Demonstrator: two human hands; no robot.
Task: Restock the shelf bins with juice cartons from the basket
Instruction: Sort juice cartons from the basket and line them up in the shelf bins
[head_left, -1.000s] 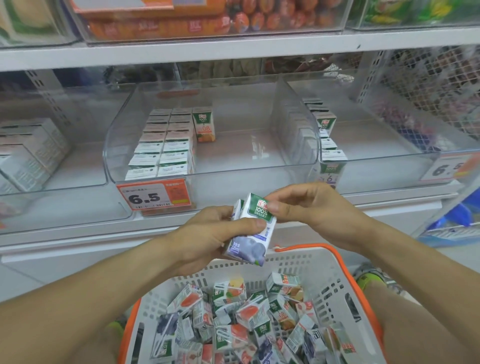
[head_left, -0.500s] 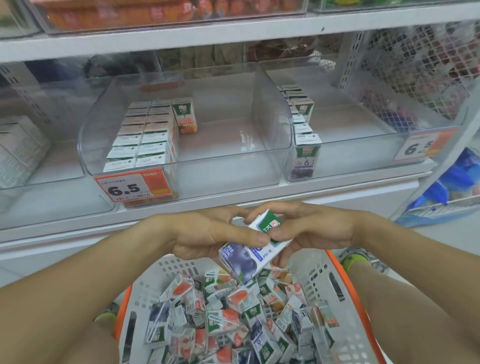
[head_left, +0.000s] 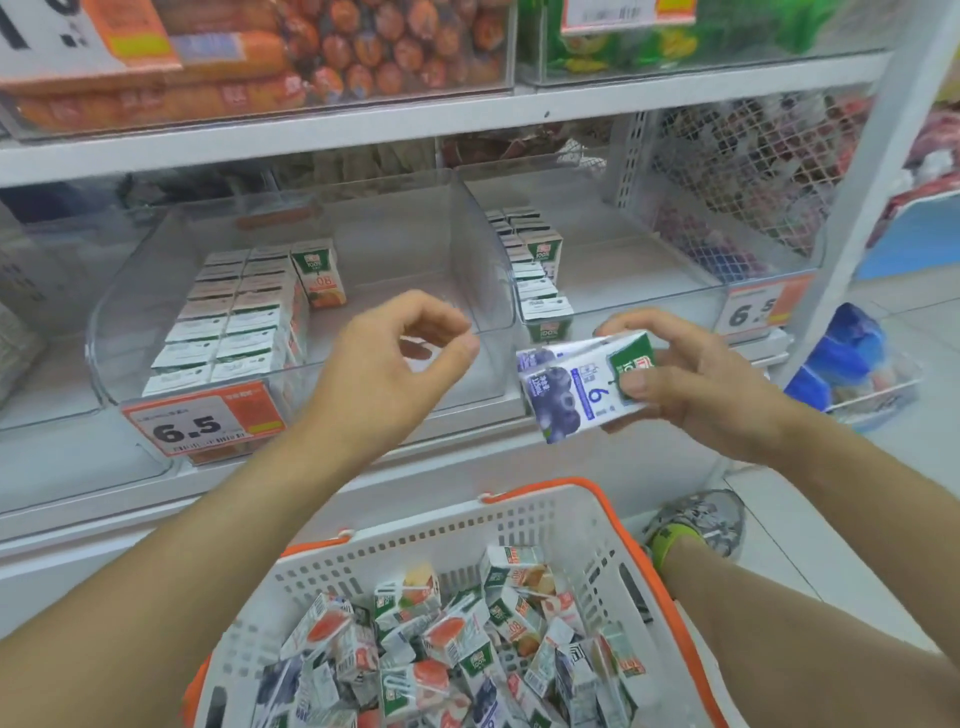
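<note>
My right hand (head_left: 696, 384) grips a blueberry juice carton (head_left: 571, 387), held on its side in front of the right clear bin (head_left: 649, 291). That bin holds a row of blueberry cartons (head_left: 540, 291) along its left wall. My left hand (head_left: 395, 364) hangs in front of the middle clear bin (head_left: 415, 260) with fingers loosely curled and nothing in it. The middle bin holds two rows of orange juice cartons (head_left: 234, 322) on its left side. Below, the white basket with an orange rim (head_left: 545, 525) is full of mixed cartons (head_left: 457, 654).
Price tags reading 6.5 hang on the middle bin (head_left: 200, 421) and the right bin (head_left: 763, 312). The shelf above carries bins of sausages (head_left: 291, 57) and green packs (head_left: 691, 36). A shelf upright (head_left: 872, 182) stands at the right. A shoe (head_left: 696, 525) is beside the basket.
My left hand let go of the blueberry carton and drew left. My right hand carried the carton up and to the right, toward the right bin. The view tilted up.
</note>
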